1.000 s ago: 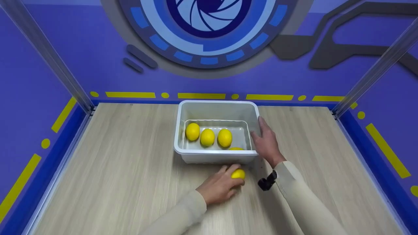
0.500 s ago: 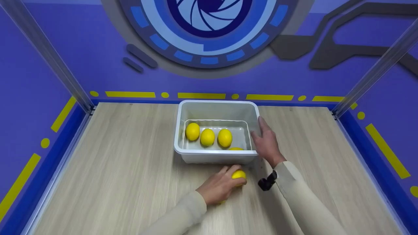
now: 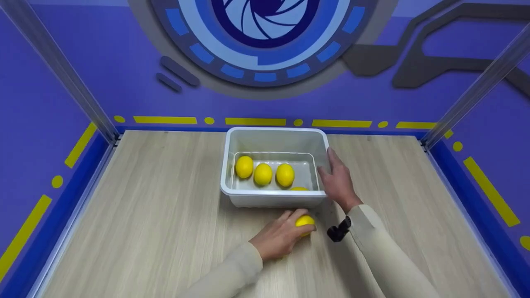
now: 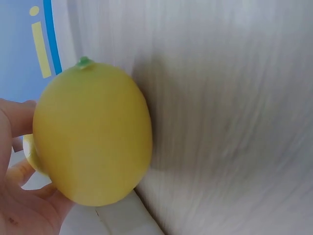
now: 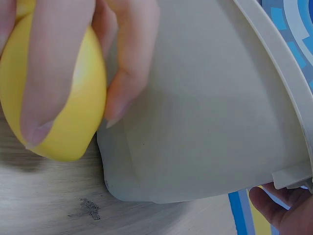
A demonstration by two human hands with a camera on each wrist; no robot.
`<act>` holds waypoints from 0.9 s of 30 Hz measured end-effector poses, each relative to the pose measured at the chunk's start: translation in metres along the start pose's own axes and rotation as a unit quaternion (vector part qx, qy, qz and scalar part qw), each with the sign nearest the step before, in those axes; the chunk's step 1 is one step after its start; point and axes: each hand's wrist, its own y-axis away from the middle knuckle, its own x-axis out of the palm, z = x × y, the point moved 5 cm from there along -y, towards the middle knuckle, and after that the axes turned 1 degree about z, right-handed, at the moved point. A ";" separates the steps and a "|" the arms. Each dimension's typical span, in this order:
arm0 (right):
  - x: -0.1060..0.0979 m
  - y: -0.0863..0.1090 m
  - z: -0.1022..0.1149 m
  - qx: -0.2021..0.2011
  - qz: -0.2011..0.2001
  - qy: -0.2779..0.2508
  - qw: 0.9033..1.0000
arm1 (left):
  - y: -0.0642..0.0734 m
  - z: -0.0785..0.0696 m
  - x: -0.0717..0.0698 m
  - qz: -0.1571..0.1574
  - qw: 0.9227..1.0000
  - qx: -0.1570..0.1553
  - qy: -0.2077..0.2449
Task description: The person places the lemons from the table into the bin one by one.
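In the head view my left hand (image 3: 277, 236) grips a yellow lemon (image 3: 305, 223) between thumb and fingers, low over the table just in front of a white plastic bin (image 3: 273, 200). A second lemon (image 4: 93, 132), with a green stem tip, fills much of the left wrist view under the palm; from above the hand hides nearly all of it. My right hand (image 3: 340, 182) holds the bin's right side, thumb over the rim and fingers along the outer wall. Several lemons (image 3: 263, 174) lie inside the bin, one partly hidden behind the front rim.
The bin stands at the back middle of a wood-grain table (image 3: 165, 207), close to the blue back wall (image 3: 186, 103). Blue panels flank both sides, with metal posts (image 3: 76, 78) at the back corners. A black wrist camera (image 3: 339, 230) sits at the right sleeve.
The lemon in my left fingers has shifted slightly right, the thumb moving with it. A sliver of the second lemon has come into view below the hand. Right hand and bin stay put.
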 end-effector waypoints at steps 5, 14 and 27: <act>0.000 0.000 -0.001 -0.004 0.000 -0.001 1.000 | 0.000 -0.002 -0.002 -0.005 1.000 0.007 -0.003; 0.000 0.001 -0.001 0.000 0.002 -0.005 1.000 | 0.001 -0.004 -0.008 -0.014 1.000 0.008 -0.009; 0.000 0.001 0.000 -0.001 -0.002 -0.003 1.000 | 0.002 -0.004 -0.018 -0.031 0.999 0.002 -0.016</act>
